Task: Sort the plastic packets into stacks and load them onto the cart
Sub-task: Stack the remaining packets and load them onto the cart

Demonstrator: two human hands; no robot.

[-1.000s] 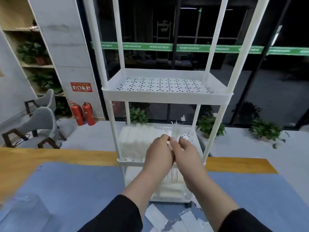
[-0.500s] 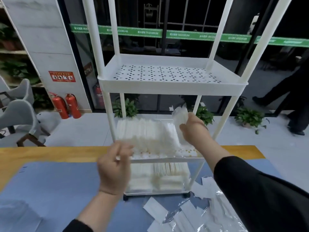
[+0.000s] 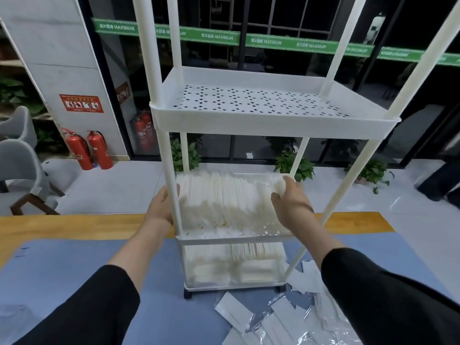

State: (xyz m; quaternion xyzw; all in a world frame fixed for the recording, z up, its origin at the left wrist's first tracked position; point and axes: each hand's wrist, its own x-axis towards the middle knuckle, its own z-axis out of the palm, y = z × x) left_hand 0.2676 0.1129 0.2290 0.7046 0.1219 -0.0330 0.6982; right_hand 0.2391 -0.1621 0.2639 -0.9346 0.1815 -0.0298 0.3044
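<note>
On the cart's (image 3: 271, 125) middle shelf, a row of upright plastic packets (image 3: 224, 197) sits between 2 hands: the left hand (image 3: 161, 205) presses flat against its left end, the right hand (image 3: 290, 202) cups its right end. Loose packets (image 3: 268, 317) lie on the blue mat (image 3: 74, 265).

White packets (image 3: 229, 197) upright in a row on cart (image 3: 271, 123) middle shelf; more below; loose packets (image 3: 281, 317) on desk

The cart (image 3: 271, 125) stands on the mat (image 3: 74, 275), which lies on the table (image 3: 49, 225). A row of packets (image 3: 224, 197) stands on its middle shelf, between the left hand (image 3: 160, 205) and the right hand (image 3: 290, 202). More stacks (image 3: 234, 265) lie on the bottom shelf. Loose packets (image 3: 268, 317) lie on the mat before the cart, to the right.
</note>
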